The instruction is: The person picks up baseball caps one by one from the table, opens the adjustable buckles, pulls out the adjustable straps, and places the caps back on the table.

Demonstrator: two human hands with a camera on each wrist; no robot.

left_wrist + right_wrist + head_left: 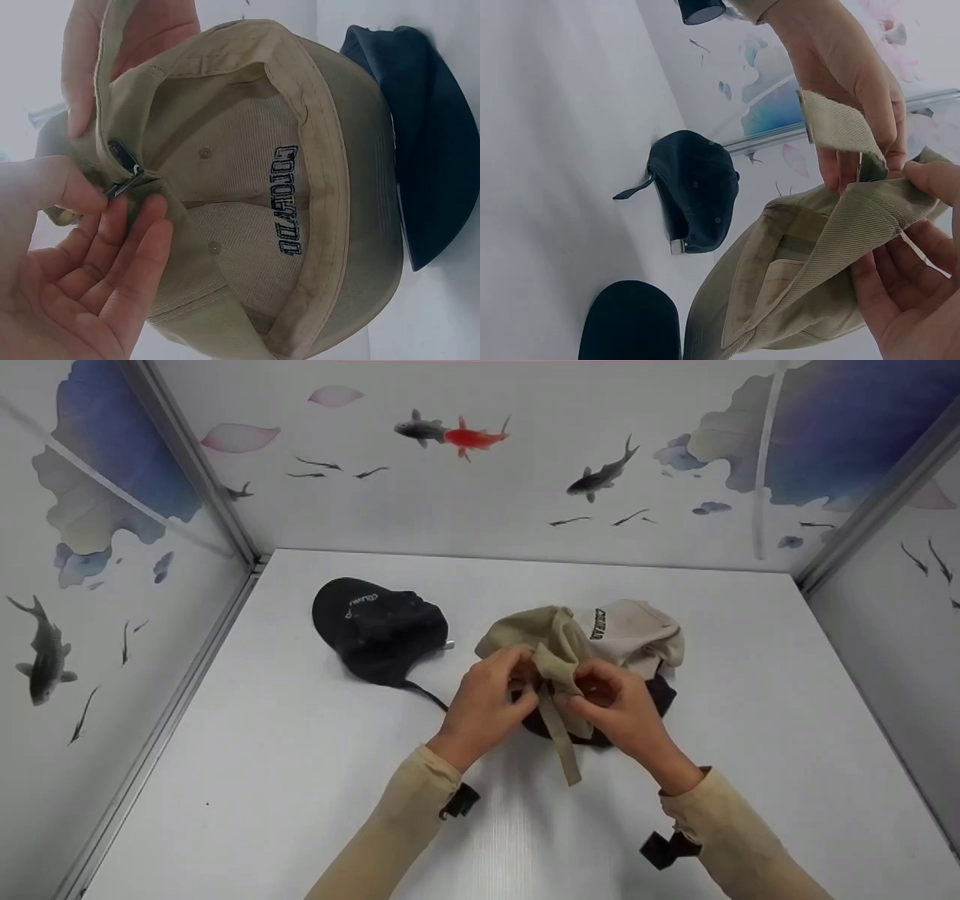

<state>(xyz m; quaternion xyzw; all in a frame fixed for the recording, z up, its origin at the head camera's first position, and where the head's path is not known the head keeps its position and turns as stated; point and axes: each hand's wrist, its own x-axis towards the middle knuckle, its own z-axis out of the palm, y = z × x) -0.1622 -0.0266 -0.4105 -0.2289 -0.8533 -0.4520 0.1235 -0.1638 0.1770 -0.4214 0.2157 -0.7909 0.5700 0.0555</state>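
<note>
We judge strap adjustment in hand: the khaki twill cap (517, 631) sits between both hands above the white surface (262, 780), left grip (491, 697) pinching its small dark buckle (127, 182), right grip (626, 706) holding the cap's rear band. Next calls for steadying the buckle while drawing the flat khaki strap (561, 742).

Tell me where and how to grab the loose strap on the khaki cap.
I'd pinch the strap near its free end, coming in from the person's side. It is flat and narrow, and that end points toward the person, clear of the left hand and right hand gripping the khaki cap.
</note>
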